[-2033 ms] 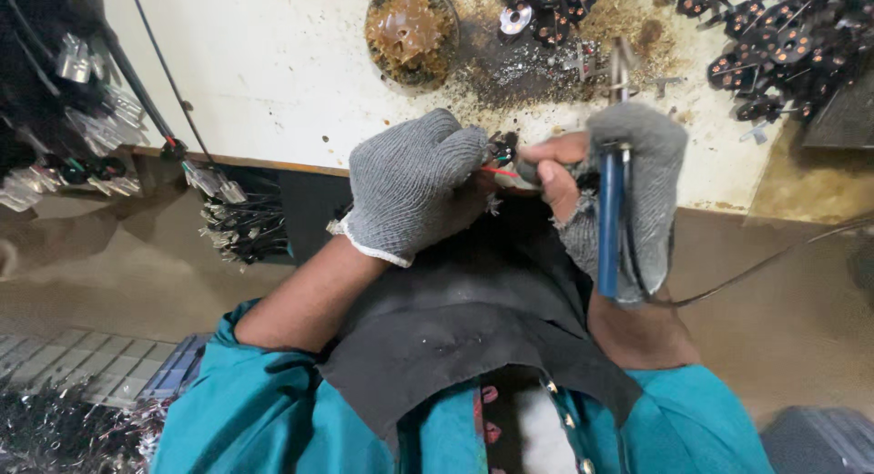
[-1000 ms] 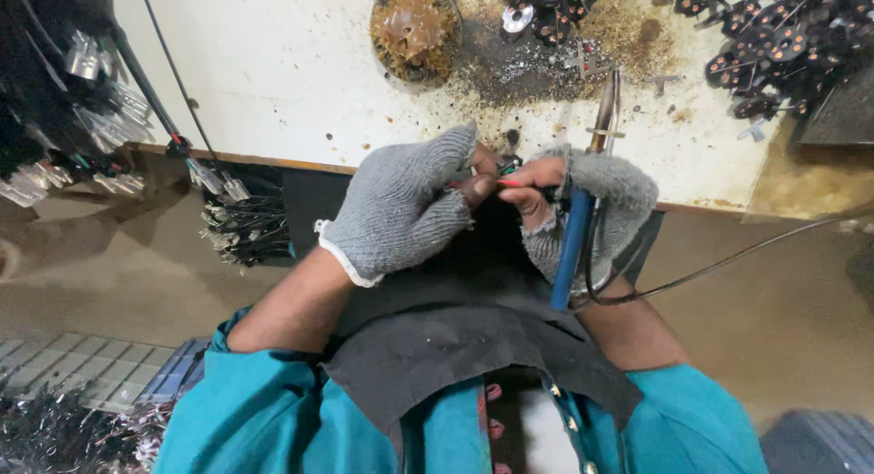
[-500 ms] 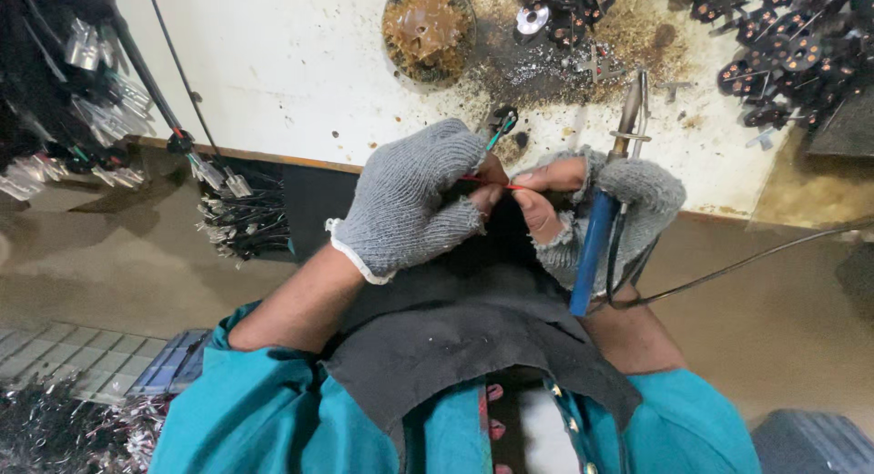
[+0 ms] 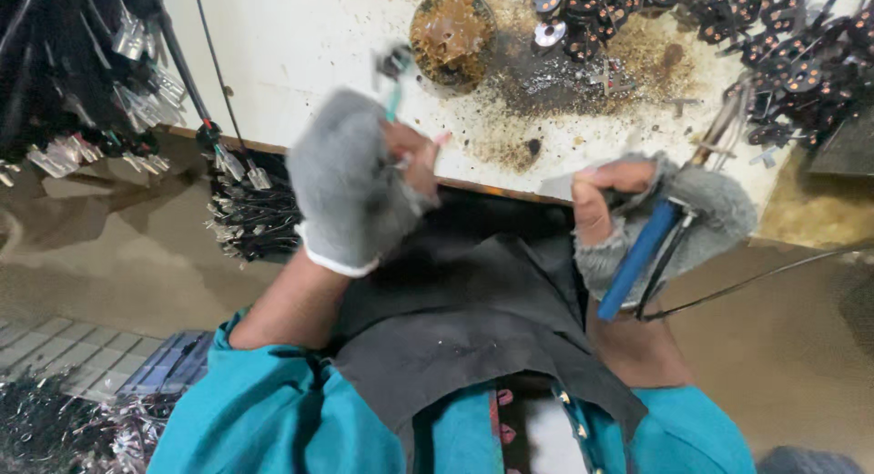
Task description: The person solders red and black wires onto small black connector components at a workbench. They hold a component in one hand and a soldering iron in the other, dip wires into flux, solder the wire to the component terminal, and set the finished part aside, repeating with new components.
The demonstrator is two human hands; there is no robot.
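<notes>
My left hand wears a grey fingerless glove and pinches a small green-wired part, lifted over the white bench; the hand is blurred by motion. My right hand, gloved the same way, grips a blue-handled soldering iron whose tip points up toward the bench's right side. A black cord trails from the iron to the right. The two hands are apart.
A round brown flux-crusted dish sits on the bench beside dark solder residue. Several small black round parts are heaped at the top right. Bundles of wires with metal terminals hang at the left. A black apron covers my lap.
My hands were joined at the bench edge; now they have separated. The left has swung up and left with the green-wired part, and the right has drawn right with the iron.
</notes>
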